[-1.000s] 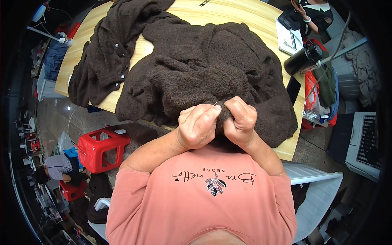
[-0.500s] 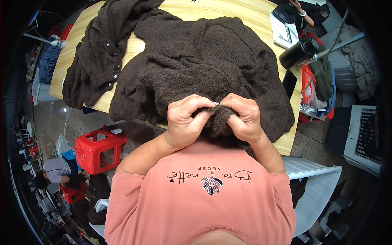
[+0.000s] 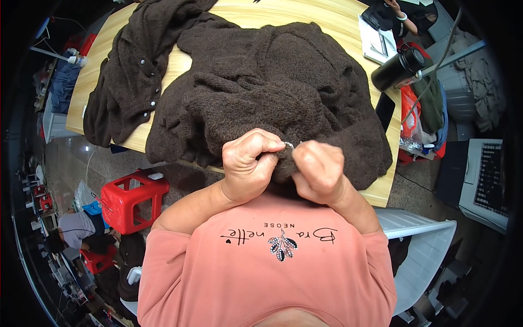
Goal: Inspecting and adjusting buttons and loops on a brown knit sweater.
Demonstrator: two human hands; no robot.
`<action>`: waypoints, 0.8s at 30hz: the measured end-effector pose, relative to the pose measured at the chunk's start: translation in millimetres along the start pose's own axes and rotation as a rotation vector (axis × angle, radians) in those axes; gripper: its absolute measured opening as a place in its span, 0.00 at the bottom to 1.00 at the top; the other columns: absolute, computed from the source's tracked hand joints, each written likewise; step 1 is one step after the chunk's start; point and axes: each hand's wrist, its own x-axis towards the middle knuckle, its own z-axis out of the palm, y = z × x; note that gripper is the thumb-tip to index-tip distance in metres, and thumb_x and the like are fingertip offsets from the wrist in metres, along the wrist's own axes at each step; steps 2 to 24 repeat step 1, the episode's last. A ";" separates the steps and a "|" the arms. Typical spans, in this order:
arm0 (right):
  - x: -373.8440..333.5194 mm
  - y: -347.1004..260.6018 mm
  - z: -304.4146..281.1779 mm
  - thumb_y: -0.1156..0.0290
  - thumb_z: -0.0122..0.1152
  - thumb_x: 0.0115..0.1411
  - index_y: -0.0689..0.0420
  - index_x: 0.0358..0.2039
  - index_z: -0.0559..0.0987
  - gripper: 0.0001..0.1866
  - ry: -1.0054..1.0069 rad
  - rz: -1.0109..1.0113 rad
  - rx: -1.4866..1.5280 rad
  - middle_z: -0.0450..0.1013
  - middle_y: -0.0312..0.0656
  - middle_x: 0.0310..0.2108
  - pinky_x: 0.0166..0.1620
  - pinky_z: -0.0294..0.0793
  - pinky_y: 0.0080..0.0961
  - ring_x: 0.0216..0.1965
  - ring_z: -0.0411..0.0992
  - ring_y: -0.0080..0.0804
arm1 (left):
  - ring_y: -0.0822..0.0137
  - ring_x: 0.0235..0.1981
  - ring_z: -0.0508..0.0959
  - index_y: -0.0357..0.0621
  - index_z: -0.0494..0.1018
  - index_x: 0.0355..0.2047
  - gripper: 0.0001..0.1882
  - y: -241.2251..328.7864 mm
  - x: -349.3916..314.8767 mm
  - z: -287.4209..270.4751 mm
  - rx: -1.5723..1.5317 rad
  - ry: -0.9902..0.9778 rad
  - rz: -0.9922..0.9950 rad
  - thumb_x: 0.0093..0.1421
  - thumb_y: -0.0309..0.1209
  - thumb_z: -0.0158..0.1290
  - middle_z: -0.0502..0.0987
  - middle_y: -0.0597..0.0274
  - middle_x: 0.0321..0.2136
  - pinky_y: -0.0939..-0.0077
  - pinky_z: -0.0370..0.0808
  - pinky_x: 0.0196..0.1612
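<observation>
A dark brown fuzzy knit garment lies bunched over the table in front of me, its near edge drawn toward my chest. My left hand pinches that edge between thumb and bent forefinger. Close beside it my right hand is closed, its fingertips turned in against the same knit. A small shiny, pale piece shows in the gap between the hands; whether it is a button or something else I cannot make out. Another brown knit cardigan with shiny round buttons lies to the left.
Right of the garment on the wooden table are a black flask, a notebook and a dark phone. A red stool stands on the left, a white bin at lower right. Other people sit far right and lower left.
My right hand has turned over and come slightly down and nearer my body. My left hand stays nearly in place, and the shiny piece between them shows more.
</observation>
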 end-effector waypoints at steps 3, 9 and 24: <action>-0.8 -1.0 4.7 0.82 0.53 0.30 0.62 0.21 0.70 0.11 0.038 -0.035 0.007 0.60 0.40 0.14 0.14 0.61 0.26 0.11 0.61 0.32 | 0.69 0.26 0.76 0.36 0.73 0.27 0.08 -0.4 -0.7 -0.8 0.015 -0.015 -0.003 0.48 0.12 0.53 0.77 0.58 0.26 0.83 0.71 0.29; -0.8 -1.0 4.7 0.82 0.53 0.30 0.62 0.21 0.70 0.11 0.038 -0.035 0.007 0.60 0.40 0.14 0.14 0.61 0.26 0.11 0.61 0.32 | 0.69 0.26 0.76 0.36 0.73 0.27 0.08 -0.4 -0.7 -0.8 0.015 -0.015 -0.003 0.48 0.12 0.53 0.77 0.58 0.26 0.83 0.71 0.29; -0.8 -1.0 4.7 0.82 0.53 0.30 0.62 0.21 0.70 0.11 0.038 -0.035 0.007 0.60 0.40 0.14 0.14 0.61 0.26 0.11 0.61 0.32 | 0.69 0.26 0.76 0.36 0.73 0.27 0.08 -0.4 -0.7 -0.8 0.015 -0.015 -0.003 0.48 0.12 0.53 0.77 0.58 0.26 0.83 0.71 0.29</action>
